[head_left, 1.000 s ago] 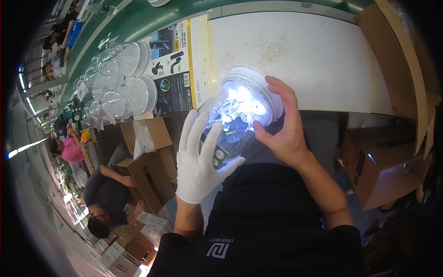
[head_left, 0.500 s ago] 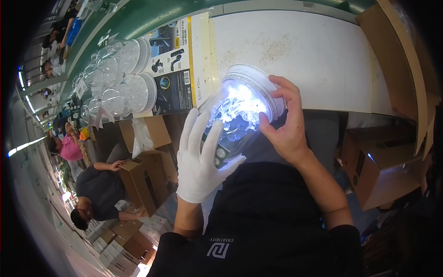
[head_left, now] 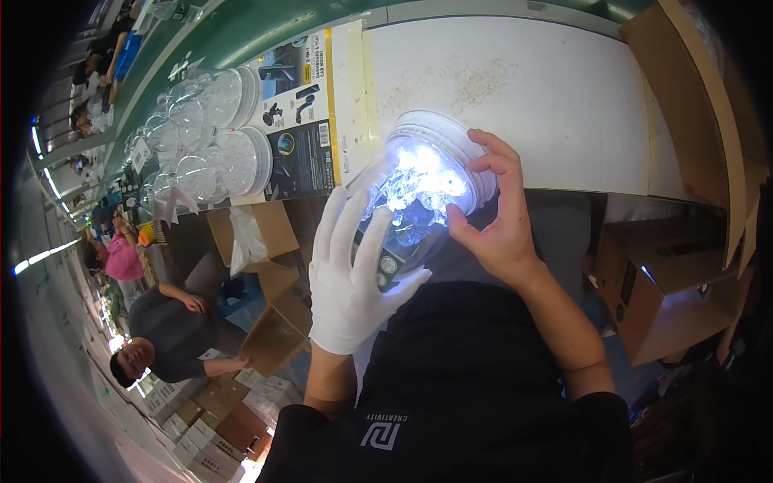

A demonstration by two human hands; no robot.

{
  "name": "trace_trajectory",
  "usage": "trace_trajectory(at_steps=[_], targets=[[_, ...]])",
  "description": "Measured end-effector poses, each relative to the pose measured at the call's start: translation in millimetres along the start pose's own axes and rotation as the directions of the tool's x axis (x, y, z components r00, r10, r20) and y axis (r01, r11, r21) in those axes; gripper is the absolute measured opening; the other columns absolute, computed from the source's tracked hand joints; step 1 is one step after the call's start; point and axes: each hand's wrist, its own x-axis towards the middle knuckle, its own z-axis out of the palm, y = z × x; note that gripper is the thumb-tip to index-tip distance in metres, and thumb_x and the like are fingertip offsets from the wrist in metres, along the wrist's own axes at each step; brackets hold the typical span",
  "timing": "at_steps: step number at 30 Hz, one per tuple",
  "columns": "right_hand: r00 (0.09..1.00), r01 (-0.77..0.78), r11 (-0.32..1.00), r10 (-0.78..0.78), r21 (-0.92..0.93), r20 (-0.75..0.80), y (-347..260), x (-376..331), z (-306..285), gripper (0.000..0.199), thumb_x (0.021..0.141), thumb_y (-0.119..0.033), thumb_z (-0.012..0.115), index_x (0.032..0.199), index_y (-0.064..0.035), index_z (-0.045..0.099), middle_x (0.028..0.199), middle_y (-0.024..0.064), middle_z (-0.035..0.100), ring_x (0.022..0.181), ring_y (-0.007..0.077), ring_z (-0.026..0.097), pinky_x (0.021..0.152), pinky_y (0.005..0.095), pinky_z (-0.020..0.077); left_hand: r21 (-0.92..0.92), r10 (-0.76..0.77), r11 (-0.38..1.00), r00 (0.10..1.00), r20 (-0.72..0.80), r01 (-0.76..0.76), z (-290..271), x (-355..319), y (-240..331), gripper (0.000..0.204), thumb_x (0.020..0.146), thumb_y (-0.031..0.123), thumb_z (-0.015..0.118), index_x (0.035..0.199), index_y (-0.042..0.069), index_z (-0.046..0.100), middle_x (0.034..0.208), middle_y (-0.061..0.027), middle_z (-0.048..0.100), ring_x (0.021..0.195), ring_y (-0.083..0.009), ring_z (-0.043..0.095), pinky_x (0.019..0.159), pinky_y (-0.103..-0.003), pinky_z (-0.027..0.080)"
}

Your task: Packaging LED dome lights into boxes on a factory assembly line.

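Observation:
I hold a clear plastic light-up ornament tilted over the bench's near edge. Bright white light glows at its round white base, and glassy clear pieces show within the transparent part. My left hand, in a white glove, cups the transparent side with its fingers spread along it. On the other end my bare right hand grips the base's rim between thumb and fingers. Glare washes out detail near the base. Similar clear ornaments lie unlit in rows at the left of the bench.
Printed cardboard lies on the white bench top, which has brownish specks. Open cartons stand at the right, one tall and one lower. A co-worker handles an open box at the left.
My hands and the lit ornament stay nearly in place, with a slight shift of the right thumb. At the left, the co-worker has leaned back, one hand off the box, which now shows its open inside.

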Motion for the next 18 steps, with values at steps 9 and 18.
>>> trace_trajectory(at_steps=[9, 18], targets=[[0.999, 0.029, 1.000, -0.029, -0.012, -0.042, 2.0, 0.0, 1.0, 0.040, 0.080, 0.000, 0.069, 0.114, -0.0041, 0.048, 0.144, 0.0212, 0.042, 0.134, 0.0370, 0.045, 0.109, 0.0418, 0.0404, 0.004, -0.002, 1.000, 1.000, -0.005, 0.002, -1.4, 0.3, 2.1, 0.095, 0.056, 0.022, 0.094, 0.138, 0.007, 0.049, 0.146, -0.0213, 0.045, 0.136, -0.0462, 0.043, 0.109, -0.052, 0.041], [0.991, 0.127, 0.989, -0.124, -0.075, 0.042, 11.5, -5.2, -12.2, 0.043, 0.090, -0.001, 0.059, 0.131, -0.0007, 0.050, 0.154, 0.0222, 0.038, 0.142, 0.0358, 0.040, 0.113, 0.0406, 0.0358, -0.005, 0.004, 1.000, 1.000, -0.021, -0.004, -1.6, 5.8, -1.6, 0.093, 0.058, 0.022, 0.093, 0.138, 0.006, 0.049, 0.145, -0.0219, 0.046, 0.137, -0.0462, 0.043, 0.109, -0.052, 0.041]])
